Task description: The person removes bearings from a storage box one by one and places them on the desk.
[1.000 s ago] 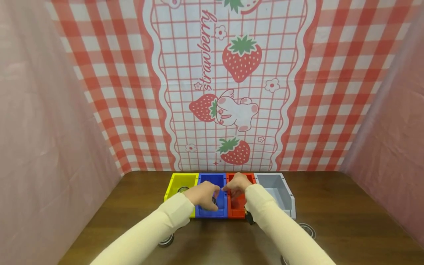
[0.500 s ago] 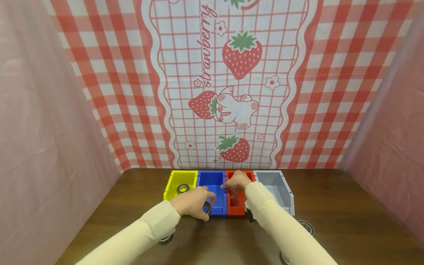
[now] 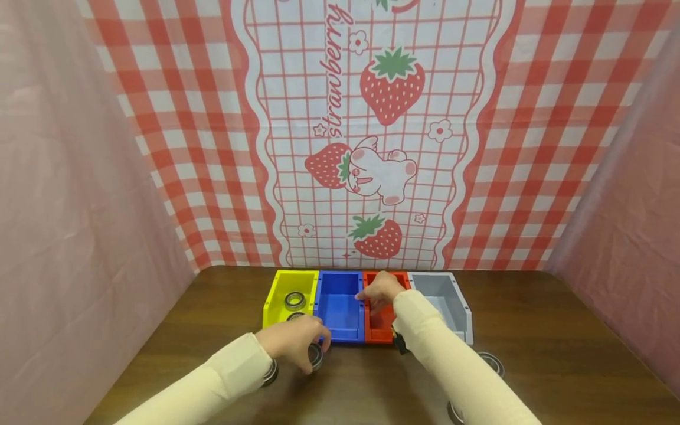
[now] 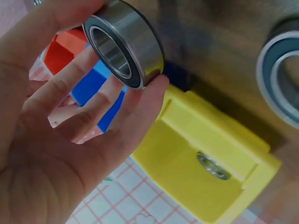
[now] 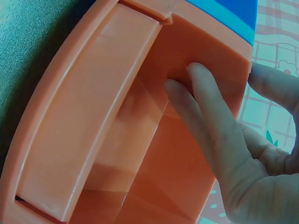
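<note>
My left hand (image 3: 292,342) pinches a steel ball bearing (image 4: 128,44) with a black seal between thumb and fingertips. In the head view this bearing is over the table, just in front of the yellow bin (image 3: 273,289) and blue bin (image 3: 340,310). Two bearings lie in the yellow bin, the nearer one (image 3: 295,316) partly hidden by my left hand and the other (image 3: 294,300) farther back. My right hand (image 3: 383,289) is over the red bin (image 5: 88,107), two nearly straight fingers reaching down inside it. Another fingertip is right at its rim, with no bearing in this hand.
A grey bin (image 3: 438,295) ends the row on the right. On the brown table (image 3: 531,319) lie loose bearings: one (image 3: 271,373) behind my left wrist, one (image 3: 492,363) right of my right forearm, another (image 3: 455,413) partly under it. A checked cloth (image 3: 212,147) hangs behind.
My left hand has moved from over the blue bin, left and toward me, bringing the bearing out in front of the bins. My right hand stays at the red bin.
</note>
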`<state>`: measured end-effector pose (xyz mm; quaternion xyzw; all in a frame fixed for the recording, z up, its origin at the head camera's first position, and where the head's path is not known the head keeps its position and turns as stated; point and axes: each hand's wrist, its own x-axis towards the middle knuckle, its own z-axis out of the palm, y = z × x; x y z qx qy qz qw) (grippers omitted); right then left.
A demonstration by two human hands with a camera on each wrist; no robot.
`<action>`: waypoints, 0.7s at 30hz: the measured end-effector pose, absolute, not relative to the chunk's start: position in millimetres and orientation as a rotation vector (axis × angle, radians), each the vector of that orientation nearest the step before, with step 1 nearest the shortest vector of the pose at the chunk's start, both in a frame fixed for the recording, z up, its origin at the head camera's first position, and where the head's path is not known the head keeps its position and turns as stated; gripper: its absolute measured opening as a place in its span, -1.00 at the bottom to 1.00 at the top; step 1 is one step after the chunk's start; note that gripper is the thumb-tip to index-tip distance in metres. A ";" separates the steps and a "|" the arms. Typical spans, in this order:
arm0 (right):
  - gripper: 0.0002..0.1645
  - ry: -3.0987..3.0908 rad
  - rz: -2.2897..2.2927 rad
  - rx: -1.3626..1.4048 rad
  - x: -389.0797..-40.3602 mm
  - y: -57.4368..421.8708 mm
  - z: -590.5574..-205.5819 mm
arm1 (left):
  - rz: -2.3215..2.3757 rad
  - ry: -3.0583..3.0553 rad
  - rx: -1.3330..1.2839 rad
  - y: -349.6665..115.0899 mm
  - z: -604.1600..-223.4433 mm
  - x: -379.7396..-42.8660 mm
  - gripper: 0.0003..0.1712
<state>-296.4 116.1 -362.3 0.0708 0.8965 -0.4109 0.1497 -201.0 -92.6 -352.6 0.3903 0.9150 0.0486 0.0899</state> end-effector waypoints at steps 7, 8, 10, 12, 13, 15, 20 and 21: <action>-0.60 2.582 -1.180 0.184 -295.8 115.9 -362.1 | 0.195 2.696 1.201 -106.3 -367.5 -197.1 -0.58; -0.60 2.582 -1.181 0.182 -295.6 116.2 -361.7 | 0.206 2.693 1.202 -107.9 -370.2 -197.1 -0.58; -0.60 2.582 -1.183 0.177 -295.4 116.7 -360.6 | 0.229 2.695 1.210 -110.9 -375.6 -197.0 -0.58; -0.58 2.580 -1.183 0.176 -295.9 117.1 -359.7 | 0.240 2.699 1.202 -112.6 -379.2 -196.8 -0.58; -0.57 2.580 -1.182 0.173 -296.0 117.2 -359.3 | 0.246 2.698 1.205 -113.3 -380.6 -196.9 -0.58; -0.56 2.578 -1.185 0.175 -296.8 116.8 -359.5 | 0.258 2.699 1.193 -114.1 -382.9 -196.4 -0.57; -0.57 2.575 -1.176 0.178 -298.1 116.5 -360.9 | 0.284 2.689 1.144 -115.1 -385.6 -195.0 -0.56; -0.57 2.571 -1.178 0.178 -297.8 116.6 -360.6 | 0.287 2.687 1.136 -115.1 -386.0 -195.0 -0.56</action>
